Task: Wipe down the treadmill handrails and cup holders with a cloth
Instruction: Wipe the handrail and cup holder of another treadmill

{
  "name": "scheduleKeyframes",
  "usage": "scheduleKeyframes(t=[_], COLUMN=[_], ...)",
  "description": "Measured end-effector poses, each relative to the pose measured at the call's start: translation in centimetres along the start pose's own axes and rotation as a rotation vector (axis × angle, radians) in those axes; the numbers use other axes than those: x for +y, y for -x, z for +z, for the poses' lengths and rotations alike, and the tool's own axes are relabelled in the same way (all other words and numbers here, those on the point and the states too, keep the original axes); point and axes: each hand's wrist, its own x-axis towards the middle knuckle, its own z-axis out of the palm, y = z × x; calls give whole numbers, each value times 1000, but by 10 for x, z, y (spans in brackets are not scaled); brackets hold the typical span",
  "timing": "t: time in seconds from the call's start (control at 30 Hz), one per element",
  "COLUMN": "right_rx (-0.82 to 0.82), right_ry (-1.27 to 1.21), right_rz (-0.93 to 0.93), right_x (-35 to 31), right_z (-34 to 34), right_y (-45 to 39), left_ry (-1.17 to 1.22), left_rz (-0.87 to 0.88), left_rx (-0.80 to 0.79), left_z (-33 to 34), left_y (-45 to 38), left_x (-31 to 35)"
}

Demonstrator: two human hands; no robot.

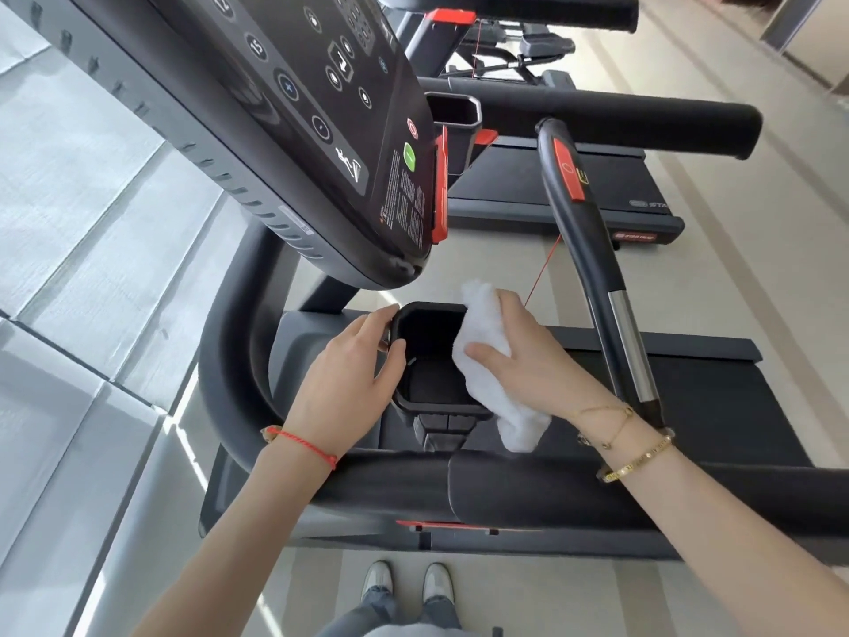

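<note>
A black square cup holder (432, 383) sits below the treadmill console. My left hand (344, 379) grips its left rim, thumb hooked over the edge. My right hand (528, 360) holds a white cloth (487, 333) against the holder's right rim; the cloth's lower end hangs down past the holder. A padded black handrail (551, 494) runs across just below both wrists. A curved handle (592, 268) with a red button and a metal grip section rises to the right of my right hand.
The console (331, 131) with its buttons overhangs the cup holder from the upper left. A second cup holder (455, 112) and another treadmill's handrail (643, 121) lie beyond. A red safety cord (542, 273) runs down toward the cloth. My feet (409, 586) stand on the floor below.
</note>
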Motion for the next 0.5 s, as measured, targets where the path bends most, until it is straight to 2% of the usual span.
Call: scheduleKeyframes(t=[0.13, 0.23, 0.3, 0.4, 0.5], right_rx=[28, 77, 74, -14, -16], right_ry=[-214, -175, -61, 299, 528], right_rz=[49, 35, -47, -268, -299], right_x=[-2, -10, -15, -26, -42], right_z=[4, 3, 4, 15, 32], right_y=[40, 65, 79, 89, 75], left_ry=[36, 34, 29, 55, 83], left_rz=[9, 37, 65, 114, 131], left_rx=[-57, -138, -177, -184, -188], left_z=[-3, -9, -12, -14, -16], left_y=[-2, -5, -7, -8, -8], left_x=[-5, -13, -18, -23, -27])
